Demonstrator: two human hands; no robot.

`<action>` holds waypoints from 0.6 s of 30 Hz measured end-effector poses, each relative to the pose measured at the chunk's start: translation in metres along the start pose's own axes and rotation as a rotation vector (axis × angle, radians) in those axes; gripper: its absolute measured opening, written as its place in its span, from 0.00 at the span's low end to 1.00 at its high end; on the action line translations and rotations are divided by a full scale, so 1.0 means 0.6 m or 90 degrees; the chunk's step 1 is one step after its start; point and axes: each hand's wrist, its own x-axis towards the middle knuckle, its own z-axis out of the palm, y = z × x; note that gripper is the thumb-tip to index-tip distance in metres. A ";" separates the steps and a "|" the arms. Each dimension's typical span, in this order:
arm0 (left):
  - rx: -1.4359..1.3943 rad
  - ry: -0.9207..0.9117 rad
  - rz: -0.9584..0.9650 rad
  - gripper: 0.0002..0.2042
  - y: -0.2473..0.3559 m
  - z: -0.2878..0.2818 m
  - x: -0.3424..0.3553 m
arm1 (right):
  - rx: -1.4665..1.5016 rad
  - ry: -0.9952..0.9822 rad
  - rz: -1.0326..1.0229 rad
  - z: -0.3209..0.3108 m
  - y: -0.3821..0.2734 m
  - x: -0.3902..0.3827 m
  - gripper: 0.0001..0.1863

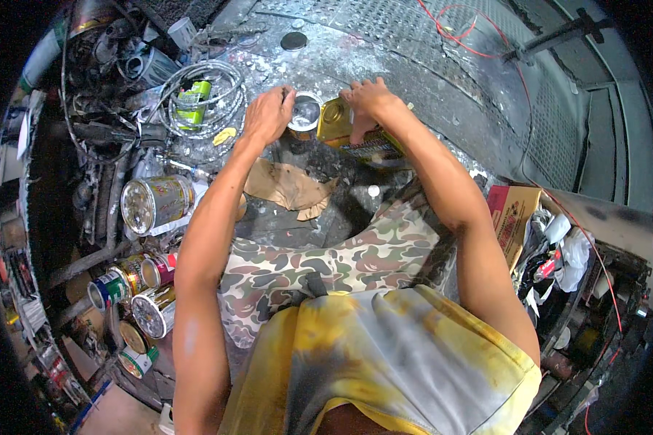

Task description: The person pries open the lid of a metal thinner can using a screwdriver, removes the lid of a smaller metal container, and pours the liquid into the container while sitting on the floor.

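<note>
An open round can [302, 133] with a pale grey inside stands in front of me on the stained work surface. My left hand [268, 116] is closed at its left rim, thumb and fingers bent against it. On the other side, my right hand [368, 105] grips a yellow-gold rectangular tin [329, 129]. The tin is tilted toward the round can, its top with a round opening facing that way. Whether liquid is flowing I cannot tell. Part of the tin is hidden under my right hand and forearm.
A coiled hose [202, 101] surrounds a bright green pack [193, 105] at the left. Paint cans [156, 204] stand along the left side. Torn brown paper [286, 187] lies nearer me. A cardboard box [511, 225] and plastic bags [569, 246] sit right; a black lid [294, 40] lies farther off.
</note>
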 end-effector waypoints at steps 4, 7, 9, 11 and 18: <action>-0.205 -0.086 -0.092 0.18 0.006 -0.004 -0.001 | 0.000 0.004 -0.002 0.001 -0.002 0.003 0.63; -0.032 0.091 0.122 0.18 -0.014 0.007 -0.005 | 0.001 0.009 -0.005 0.001 -0.006 0.006 0.62; 0.010 0.046 0.055 0.18 0.002 0.005 -0.002 | 0.004 0.009 0.003 0.010 0.002 0.005 0.62; -0.018 -0.002 0.008 0.17 0.003 0.006 0.002 | 0.001 0.013 0.006 0.008 0.004 0.002 0.62; -0.012 0.035 0.022 0.18 -0.010 0.008 -0.004 | 0.002 -0.074 0.001 -0.070 -0.028 -0.042 0.64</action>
